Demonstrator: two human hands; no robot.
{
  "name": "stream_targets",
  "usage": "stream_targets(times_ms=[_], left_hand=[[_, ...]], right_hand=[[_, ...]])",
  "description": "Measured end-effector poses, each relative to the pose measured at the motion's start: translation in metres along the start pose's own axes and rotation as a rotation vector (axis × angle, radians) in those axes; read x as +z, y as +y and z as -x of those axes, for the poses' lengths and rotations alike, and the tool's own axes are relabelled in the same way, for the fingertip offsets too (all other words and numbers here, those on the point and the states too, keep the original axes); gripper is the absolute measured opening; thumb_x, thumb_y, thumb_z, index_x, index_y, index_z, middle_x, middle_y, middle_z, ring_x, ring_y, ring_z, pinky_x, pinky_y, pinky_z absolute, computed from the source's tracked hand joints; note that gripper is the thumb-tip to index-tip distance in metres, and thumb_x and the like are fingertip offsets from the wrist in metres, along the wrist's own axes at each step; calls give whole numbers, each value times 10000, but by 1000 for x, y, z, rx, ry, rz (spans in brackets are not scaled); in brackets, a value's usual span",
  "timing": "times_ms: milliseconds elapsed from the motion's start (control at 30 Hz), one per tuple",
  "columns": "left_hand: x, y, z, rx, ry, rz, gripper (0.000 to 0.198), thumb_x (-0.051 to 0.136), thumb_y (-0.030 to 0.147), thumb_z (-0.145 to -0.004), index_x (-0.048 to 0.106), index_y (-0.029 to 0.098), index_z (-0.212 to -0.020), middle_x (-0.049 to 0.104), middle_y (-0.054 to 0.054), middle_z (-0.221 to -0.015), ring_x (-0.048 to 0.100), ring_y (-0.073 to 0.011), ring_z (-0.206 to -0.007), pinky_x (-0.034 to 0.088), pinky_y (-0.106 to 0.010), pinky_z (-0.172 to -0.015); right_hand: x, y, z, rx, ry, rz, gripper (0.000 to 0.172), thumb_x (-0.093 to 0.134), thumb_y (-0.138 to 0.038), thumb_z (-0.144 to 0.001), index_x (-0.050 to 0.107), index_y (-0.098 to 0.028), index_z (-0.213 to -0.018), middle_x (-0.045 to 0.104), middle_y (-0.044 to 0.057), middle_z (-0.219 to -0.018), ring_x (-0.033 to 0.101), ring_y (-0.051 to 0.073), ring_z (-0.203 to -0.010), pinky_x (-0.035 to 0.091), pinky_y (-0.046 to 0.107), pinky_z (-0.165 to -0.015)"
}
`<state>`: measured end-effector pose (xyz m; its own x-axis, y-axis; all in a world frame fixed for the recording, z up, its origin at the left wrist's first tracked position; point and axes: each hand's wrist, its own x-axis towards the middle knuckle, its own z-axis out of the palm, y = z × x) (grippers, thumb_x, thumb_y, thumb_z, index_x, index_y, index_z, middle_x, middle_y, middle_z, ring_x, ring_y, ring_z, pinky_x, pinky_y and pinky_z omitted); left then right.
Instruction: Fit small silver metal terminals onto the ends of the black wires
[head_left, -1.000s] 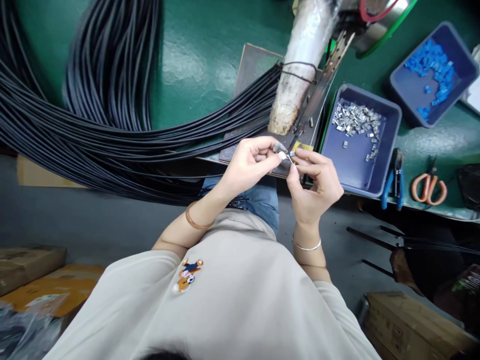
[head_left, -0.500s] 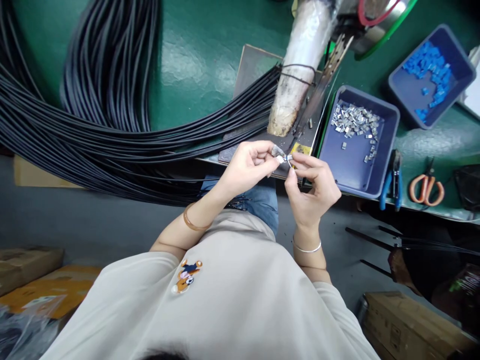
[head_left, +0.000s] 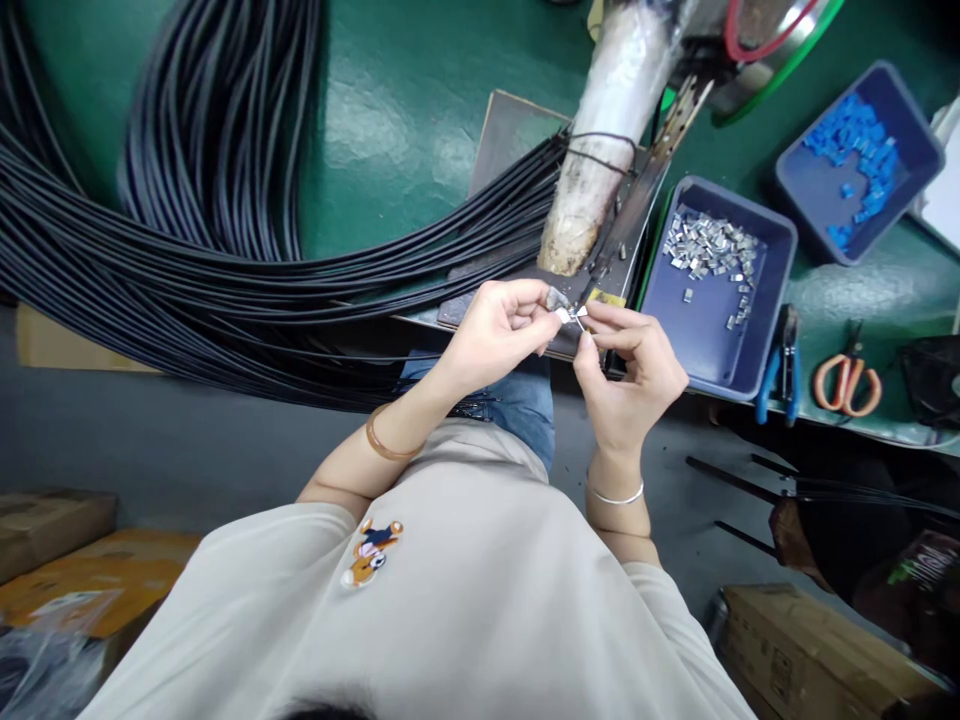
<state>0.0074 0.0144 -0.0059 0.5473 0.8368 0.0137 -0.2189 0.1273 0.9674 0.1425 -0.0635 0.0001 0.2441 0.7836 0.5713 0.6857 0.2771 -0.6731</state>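
My left hand [head_left: 495, 330] and my right hand [head_left: 630, 370] meet in front of my chest, at the near edge of the green bench [head_left: 390, 110]. Both pinch a small silver metal clip [head_left: 571, 314] between their fingertips. The left hand's fingers are curled round the end of a black cable, though which cable cannot be told. A thick bundle of black cables [head_left: 225, 270] sweeps in from the left towards a wrapped post [head_left: 607, 120] on a dark plate [head_left: 517, 140].
A blue tray [head_left: 776, 300] to the right holds several silver clips [head_left: 709, 245]. A second blue tray [head_left: 862, 160] holds blue parts. Blue-handled pliers [head_left: 780, 365] and orange scissors [head_left: 844, 375] lie on the bench. Cardboard boxes [head_left: 817, 650] stand on the floor.
Both hands have stayed together on the clip, with only small finger shifts. The view has drifted slightly.
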Motion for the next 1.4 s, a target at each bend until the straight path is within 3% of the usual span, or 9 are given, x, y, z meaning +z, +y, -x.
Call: stream_targets(times_ms=[467,833,900,1000,1067,1167,1267,1400], left_hand=[[2,4,1,34,21,-61,141,585,124,-850,582,132,-709,488,29,-568,436,-29,-488,321,-169,-462],[-1,0,6,-38,-22,-133,123,598,184,-860,596,127,-751,502,26,-577,471,-41,-506,363,-173,-486],[-1,3,7,-48,-30,-142,107,601,158,-836,589,125,-735,513,24,-582,465,-38,-503,354,-169,-481],[-1,6,11,-68,-47,-174,133,603,145,-811,571,120,-684,499,30,-565,407,-28,-473,296,-172,-445],[-1,6,14,-62,-64,-199,142,617,161,-807,579,115,-679,484,32,-569,389,-29,-488,288,-174,-452],[0,4,18,-6,-73,-241,111,632,174,-808,612,107,-721,514,17,-634,432,-47,-570,355,-177,-526],[0,1,21,66,-50,-295,100,623,175,-819,636,104,-750,554,2,-678,474,-66,-631,402,-187,-592],[1,-3,24,114,-14,-321,108,618,196,-840,650,113,-778,587,-3,-693,504,-78,-646,416,-192,-605]], right_hand=[[-1,-4,-4,-32,2,43,113,671,-107,-810,626,-209,-823,748,29,-1027,731,171,-943,649,344,-806],[-5,-1,1,-20,-46,31,95,660,-138,-830,600,-212,-821,747,19,-1019,733,152,-917,631,312,-806],[-6,-3,2,38,-21,-8,70,645,-171,-857,592,-212,-838,742,19,-1002,736,153,-903,624,292,-755],[-10,-7,5,203,75,-75,13,585,-231,-921,576,-223,-924,733,13,-942,714,111,-673,554,234,-553],[-13,-8,6,246,118,-36,66,563,-257,-941,600,-226,-986,710,-8,-824,643,83,-529,463,218,-451],[-17,-9,8,145,17,134,150,615,-260,-913,673,-223,-1046,671,-32,-718,605,73,-520,428,214,-462],[-15,-10,9,5,-94,254,103,662,-221,-876,708,-219,-968,679,-40,-709,592,53,-547,446,190,-535],[-9,-10,10,-42,-83,294,25,667,-210,-862,687,-207,-876,615,-65,-633,494,26,-486,410,172,-535]])
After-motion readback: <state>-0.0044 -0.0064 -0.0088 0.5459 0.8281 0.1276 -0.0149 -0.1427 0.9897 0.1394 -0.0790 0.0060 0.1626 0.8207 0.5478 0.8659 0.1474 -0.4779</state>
